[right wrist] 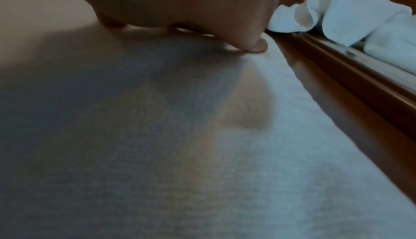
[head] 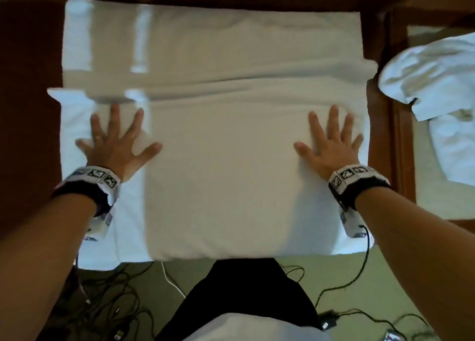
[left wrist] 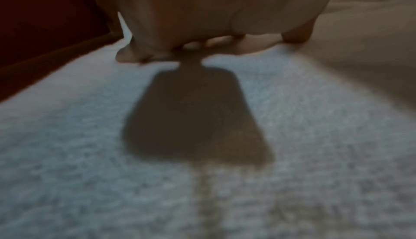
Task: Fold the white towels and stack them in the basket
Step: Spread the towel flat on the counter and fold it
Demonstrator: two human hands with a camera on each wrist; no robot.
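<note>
1. Spread flat on the desk (head: 30,124): the white towel (head: 226,165), already folded over once, with a crosswise seam (head: 231,93) just beyond the fingertips and its long axis running left to right.
2. Pressed palm-down on the towel's left end: the left hand (head: 115,145), fingers straight and splayed, gripping nothing.
3. Pressed palm-down on the towel's right end: the right hand (head: 331,145), likewise flat and spread, nothing held; little finger close to the towel's right edge in the right wrist view (right wrist: 258,47).
4. Equally near the towel, one hand to each end, so either end within reach for the coming fold; judged likeliest, one short end carried across onto the other along the long axis.
5. To the right of the towel, apart from it and past the desk's edge: a crumpled pile of white cloth (head: 437,83), probably more towels waiting.
6. No basket to be made out for certain in any view.
</note>
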